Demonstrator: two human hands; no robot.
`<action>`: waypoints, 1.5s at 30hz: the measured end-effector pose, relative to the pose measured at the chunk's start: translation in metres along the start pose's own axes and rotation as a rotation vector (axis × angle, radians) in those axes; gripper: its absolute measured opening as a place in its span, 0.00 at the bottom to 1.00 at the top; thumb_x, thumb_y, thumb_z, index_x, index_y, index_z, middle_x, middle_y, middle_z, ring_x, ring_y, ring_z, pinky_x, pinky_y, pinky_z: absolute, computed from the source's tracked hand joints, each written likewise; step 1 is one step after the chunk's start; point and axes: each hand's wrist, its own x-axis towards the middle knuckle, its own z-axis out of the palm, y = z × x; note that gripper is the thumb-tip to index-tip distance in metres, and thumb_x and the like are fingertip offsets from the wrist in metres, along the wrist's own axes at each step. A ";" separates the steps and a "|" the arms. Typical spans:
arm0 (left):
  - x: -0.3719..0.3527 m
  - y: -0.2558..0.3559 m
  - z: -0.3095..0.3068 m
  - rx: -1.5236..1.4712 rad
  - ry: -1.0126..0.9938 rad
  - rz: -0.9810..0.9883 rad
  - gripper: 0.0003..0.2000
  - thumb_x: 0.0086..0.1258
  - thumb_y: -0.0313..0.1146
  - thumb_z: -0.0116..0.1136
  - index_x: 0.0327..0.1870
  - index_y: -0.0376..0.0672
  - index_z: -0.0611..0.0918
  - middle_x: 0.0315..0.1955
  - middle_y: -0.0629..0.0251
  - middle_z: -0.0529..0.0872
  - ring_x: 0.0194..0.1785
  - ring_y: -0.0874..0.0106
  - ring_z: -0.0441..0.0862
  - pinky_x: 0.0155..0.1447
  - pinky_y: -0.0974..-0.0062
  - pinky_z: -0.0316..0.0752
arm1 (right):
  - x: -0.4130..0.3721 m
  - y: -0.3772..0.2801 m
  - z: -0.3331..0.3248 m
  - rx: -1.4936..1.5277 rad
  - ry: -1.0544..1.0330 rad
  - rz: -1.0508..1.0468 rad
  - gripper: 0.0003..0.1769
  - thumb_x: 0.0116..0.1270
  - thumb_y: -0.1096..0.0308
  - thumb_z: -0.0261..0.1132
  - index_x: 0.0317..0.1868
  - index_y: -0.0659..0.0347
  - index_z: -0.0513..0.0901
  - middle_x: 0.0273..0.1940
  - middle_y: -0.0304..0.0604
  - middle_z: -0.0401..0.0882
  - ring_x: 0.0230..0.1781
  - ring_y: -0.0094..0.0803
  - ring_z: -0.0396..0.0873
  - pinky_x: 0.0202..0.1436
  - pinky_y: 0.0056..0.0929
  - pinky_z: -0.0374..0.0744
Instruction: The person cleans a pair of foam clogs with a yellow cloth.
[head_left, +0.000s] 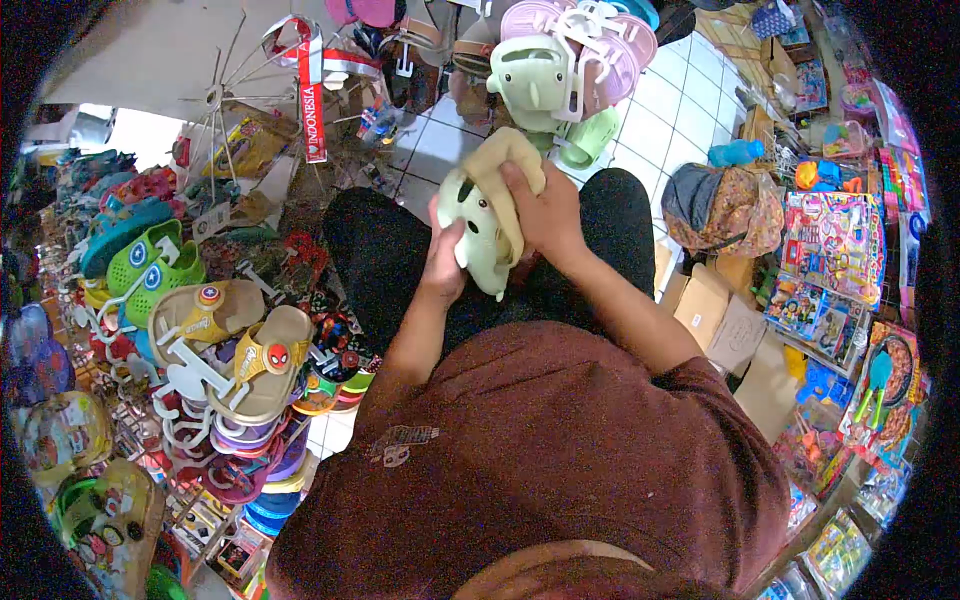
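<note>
Above my lap, my left hand (446,252) is closed around the side of a pale green slipper (487,243) shaped like a shark, with dark eye spots. My right hand (545,208) grips a folded beige cloth (484,172), which lies over the slipper's upper side and touches it. The cloth hides part of the slipper. Just beyond my hands stands a stack of pink and pale green shark slippers (535,80) with white plastic hangers. A lighter green slipper (588,138) rests on the tiles beside that stack.
Sandals with Captain America and Spider-Man badges (265,362) are piled on my left, near green clogs (150,270). A bare wire rack (215,95) and a red Indonesia strap (312,100) stand ahead left. Right are a patterned bag (735,210), an open cardboard box (710,305) and packaged toys (825,245).
</note>
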 end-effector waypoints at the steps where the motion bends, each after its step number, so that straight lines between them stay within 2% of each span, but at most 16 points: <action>1: 0.002 -0.002 -0.002 0.006 0.003 0.001 0.29 0.70 0.36 0.48 0.71 0.52 0.55 0.62 0.58 0.69 0.65 0.61 0.69 0.70 0.61 0.64 | 0.002 -0.003 -0.005 0.119 -0.085 0.005 0.22 0.66 0.51 0.64 0.50 0.62 0.80 0.42 0.54 0.84 0.43 0.50 0.83 0.49 0.42 0.80; 4: -0.001 0.003 0.005 0.089 -0.027 0.041 0.28 0.70 0.33 0.46 0.71 0.50 0.55 0.62 0.59 0.69 0.65 0.62 0.69 0.69 0.62 0.63 | 0.004 0.004 -0.002 -0.118 -0.091 -0.375 0.30 0.62 0.47 0.67 0.56 0.62 0.78 0.48 0.54 0.83 0.49 0.48 0.82 0.56 0.41 0.78; 6: -0.004 0.008 0.009 0.172 -0.159 0.130 0.29 0.70 0.32 0.47 0.71 0.50 0.55 0.62 0.59 0.69 0.65 0.63 0.68 0.69 0.63 0.63 | 0.003 -0.002 -0.011 -0.097 -0.263 -0.199 0.36 0.58 0.44 0.70 0.59 0.61 0.75 0.52 0.53 0.81 0.52 0.48 0.80 0.59 0.41 0.76; 8: -0.011 0.014 0.020 0.173 -0.099 0.086 0.31 0.68 0.32 0.49 0.71 0.50 0.55 0.62 0.60 0.69 0.65 0.64 0.68 0.69 0.63 0.63 | 0.005 -0.009 -0.019 -0.023 -0.445 -0.006 0.36 0.57 0.44 0.71 0.58 0.60 0.76 0.51 0.52 0.82 0.51 0.47 0.81 0.57 0.41 0.77; 17: -0.008 0.019 0.023 0.237 -0.097 0.101 0.35 0.63 0.27 0.50 0.73 0.50 0.53 0.65 0.61 0.65 0.69 0.64 0.62 0.72 0.62 0.58 | 0.013 0.014 -0.017 0.214 -0.571 0.082 0.27 0.62 0.48 0.69 0.52 0.61 0.80 0.42 0.45 0.85 0.41 0.35 0.83 0.48 0.36 0.80; 20: -0.010 0.019 0.026 0.204 -0.131 0.127 0.36 0.64 0.28 0.50 0.74 0.51 0.52 0.67 0.60 0.64 0.71 0.63 0.61 0.73 0.60 0.58 | 0.015 0.023 -0.014 0.463 -0.517 0.292 0.24 0.66 0.51 0.66 0.54 0.61 0.80 0.44 0.43 0.84 0.42 0.31 0.81 0.48 0.33 0.79; 26: -0.006 0.015 0.020 0.047 -0.051 0.035 0.35 0.66 0.31 0.49 0.74 0.53 0.51 0.66 0.58 0.65 0.69 0.60 0.65 0.72 0.58 0.62 | 0.014 0.017 -0.026 0.783 -0.403 0.350 0.23 0.73 0.56 0.60 0.60 0.62 0.74 0.50 0.42 0.80 0.49 0.29 0.79 0.51 0.32 0.78; 27: -0.005 0.015 0.018 0.037 -0.029 0.028 0.34 0.66 0.31 0.49 0.74 0.53 0.52 0.66 0.58 0.65 0.68 0.60 0.66 0.71 0.58 0.63 | 0.014 0.014 -0.031 0.793 -0.364 0.365 0.27 0.71 0.54 0.61 0.62 0.63 0.72 0.52 0.43 0.79 0.51 0.29 0.77 0.54 0.32 0.78; 30: -0.003 0.014 0.016 0.028 -0.035 0.032 0.35 0.67 0.34 0.51 0.74 0.53 0.52 0.66 0.58 0.66 0.67 0.59 0.68 0.70 0.59 0.65 | 0.017 0.019 -0.051 0.386 -0.515 0.047 0.33 0.67 0.53 0.65 0.65 0.65 0.68 0.54 0.45 0.78 0.54 0.33 0.76 0.59 0.33 0.76; 31: 0.001 0.007 0.008 0.046 -0.018 -0.006 0.33 0.68 0.36 0.50 0.74 0.53 0.53 0.65 0.58 0.67 0.67 0.59 0.68 0.70 0.59 0.66 | 0.014 0.023 -0.045 0.215 -0.522 -0.039 0.40 0.61 0.54 0.70 0.68 0.63 0.65 0.62 0.53 0.72 0.61 0.42 0.73 0.65 0.39 0.72; 34: 0.010 -0.003 -0.007 0.062 0.016 -0.136 0.30 0.72 0.44 0.46 0.74 0.51 0.56 0.64 0.58 0.70 0.65 0.60 0.71 0.68 0.59 0.69 | 0.000 -0.003 -0.036 -0.272 -0.533 -0.726 0.44 0.57 0.54 0.72 0.71 0.58 0.62 0.70 0.56 0.62 0.68 0.51 0.65 0.70 0.45 0.66; 37: 0.001 0.014 0.019 -0.102 0.130 -0.186 0.28 0.75 0.53 0.35 0.70 0.47 0.65 0.61 0.59 0.75 0.62 0.61 0.75 0.65 0.60 0.73 | -0.015 0.003 -0.018 -0.206 -0.448 -0.605 0.45 0.53 0.62 0.73 0.72 0.52 0.65 0.72 0.51 0.60 0.70 0.55 0.63 0.71 0.43 0.65; 40: -0.001 0.008 -0.003 -0.278 -0.001 -0.085 0.28 0.74 0.54 0.34 0.67 0.46 0.68 0.58 0.60 0.78 0.60 0.63 0.76 0.61 0.61 0.75 | -0.027 0.010 -0.004 -0.359 -0.390 -0.619 0.40 0.59 0.49 0.68 0.70 0.51 0.66 0.73 0.46 0.60 0.71 0.54 0.60 0.72 0.50 0.63; 41: 0.000 0.003 -0.007 -0.234 0.049 -0.073 0.28 0.74 0.54 0.34 0.66 0.46 0.69 0.58 0.60 0.78 0.59 0.62 0.77 0.61 0.61 0.75 | -0.028 0.015 0.000 -0.330 -0.359 -0.688 0.32 0.60 0.53 0.66 0.65 0.48 0.72 0.71 0.41 0.63 0.71 0.53 0.61 0.72 0.48 0.65; 44: -0.003 0.014 0.013 -0.093 0.193 -0.038 0.28 0.73 0.53 0.32 0.63 0.44 0.72 0.56 0.60 0.80 0.57 0.62 0.79 0.59 0.62 0.76 | -0.033 0.019 0.004 -0.440 -0.287 -0.708 0.27 0.59 0.58 0.66 0.61 0.48 0.76 0.70 0.39 0.66 0.71 0.51 0.61 0.71 0.51 0.64; 45: -0.005 0.014 0.008 -0.288 0.054 -0.043 0.27 0.72 0.52 0.34 0.63 0.44 0.72 0.56 0.59 0.80 0.57 0.61 0.79 0.59 0.61 0.76 | -0.032 0.018 0.004 -0.434 -0.278 -0.786 0.27 0.59 0.58 0.66 0.60 0.48 0.76 0.70 0.37 0.66 0.71 0.51 0.61 0.72 0.53 0.63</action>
